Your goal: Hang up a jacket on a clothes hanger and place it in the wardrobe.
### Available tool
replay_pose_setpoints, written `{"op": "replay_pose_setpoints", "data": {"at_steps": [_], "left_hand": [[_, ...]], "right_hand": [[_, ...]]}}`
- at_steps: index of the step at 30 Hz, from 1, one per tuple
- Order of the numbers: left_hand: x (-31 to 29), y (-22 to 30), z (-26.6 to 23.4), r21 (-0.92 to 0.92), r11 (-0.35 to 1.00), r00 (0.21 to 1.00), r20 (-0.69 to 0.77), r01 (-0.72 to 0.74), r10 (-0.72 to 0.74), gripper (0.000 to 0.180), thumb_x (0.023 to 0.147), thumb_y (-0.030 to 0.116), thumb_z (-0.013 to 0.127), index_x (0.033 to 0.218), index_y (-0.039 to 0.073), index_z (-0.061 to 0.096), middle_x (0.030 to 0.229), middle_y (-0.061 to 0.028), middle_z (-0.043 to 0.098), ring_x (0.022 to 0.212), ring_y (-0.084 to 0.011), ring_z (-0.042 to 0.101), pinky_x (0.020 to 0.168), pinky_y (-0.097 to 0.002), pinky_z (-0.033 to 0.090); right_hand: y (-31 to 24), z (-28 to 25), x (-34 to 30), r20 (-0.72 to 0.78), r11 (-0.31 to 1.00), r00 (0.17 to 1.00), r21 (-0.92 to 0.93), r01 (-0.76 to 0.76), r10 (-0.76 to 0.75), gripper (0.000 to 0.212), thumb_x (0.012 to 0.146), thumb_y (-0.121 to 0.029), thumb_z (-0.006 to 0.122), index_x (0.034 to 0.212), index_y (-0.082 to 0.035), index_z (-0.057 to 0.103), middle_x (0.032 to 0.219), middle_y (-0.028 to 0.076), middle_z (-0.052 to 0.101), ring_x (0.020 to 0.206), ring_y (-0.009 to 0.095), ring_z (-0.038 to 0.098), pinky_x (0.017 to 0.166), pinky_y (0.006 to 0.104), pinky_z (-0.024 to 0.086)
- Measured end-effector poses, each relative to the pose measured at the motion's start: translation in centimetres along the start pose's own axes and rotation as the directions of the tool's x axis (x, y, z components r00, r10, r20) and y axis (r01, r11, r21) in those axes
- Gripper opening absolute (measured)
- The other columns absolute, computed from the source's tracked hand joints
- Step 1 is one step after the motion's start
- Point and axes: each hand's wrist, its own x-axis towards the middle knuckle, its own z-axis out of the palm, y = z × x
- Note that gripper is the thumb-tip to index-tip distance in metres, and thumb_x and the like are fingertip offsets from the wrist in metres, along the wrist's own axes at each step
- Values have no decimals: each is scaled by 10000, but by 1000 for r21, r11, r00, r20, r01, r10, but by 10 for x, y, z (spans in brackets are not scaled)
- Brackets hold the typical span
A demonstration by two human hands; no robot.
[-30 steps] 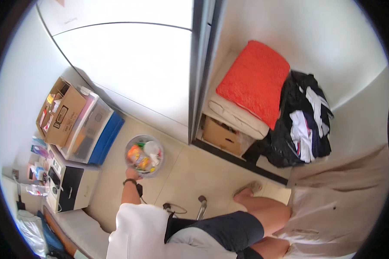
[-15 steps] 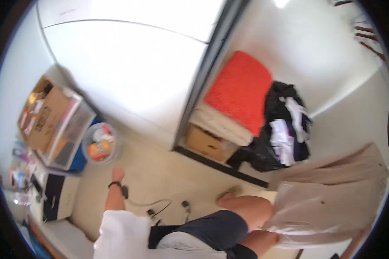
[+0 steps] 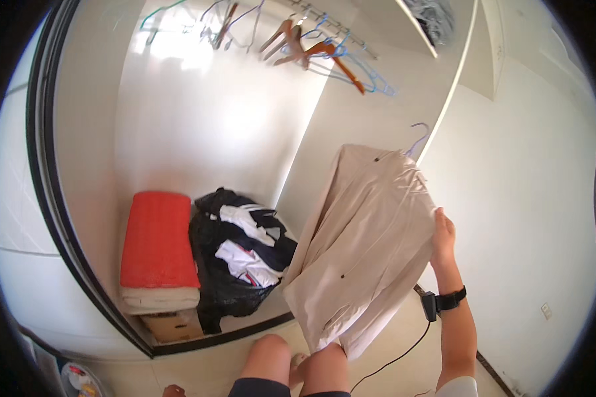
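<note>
Raised since before, your right hand (image 3: 442,239) now clamps the beige shirt (image 3: 364,245) (on a blue hanger (image 3: 417,137)) at three o'clock; left hand unseen.

I face an open closet (image 3: 198,132) | white walls (image 3: 523,198), sunlit | rail (image 3: 324,23) with bare hangers (image 3: 311,49) above me | red cushion (image 3: 157,239), black bag (image 3: 235,264) inside | pale floor (image 3: 198,367)
</note>
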Motion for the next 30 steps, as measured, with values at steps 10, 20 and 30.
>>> {"op": "replay_pose_setpoints", "data": {"at_steps": [10,20,30], "left_hand": [[44,60,-6,-117,977,974,-164,-180,159,299,890,177,655,1117,-18,661,1124,-173,690,1008,-297,665,881,-406,552],[-35,206,-76,-114,910,830,-466,-399,306,296,996,200,512,1151,-20,635,942,-187,700,893,-324,677,784,-421,541],[-61,250,-88,153,950,662,-687,-271,300,233,947,172,536,1027,-18,644,895,-276,666,841,-454,625,720,-504,505]], "right_hand": [[55,42,52,111,989,994,144,-24,8,463,1048,-362,498,1110,77,632,1020,101,686,897,164,649,834,317,526],[120,79,102,123,976,991,203,-75,50,497,1014,-373,556,1078,109,656,943,95,679,866,161,617,793,322,493],[85,137,187,16,947,985,279,162,-173,494,995,-368,575,1021,117,668,847,77,646,777,140,565,709,329,471]]}}
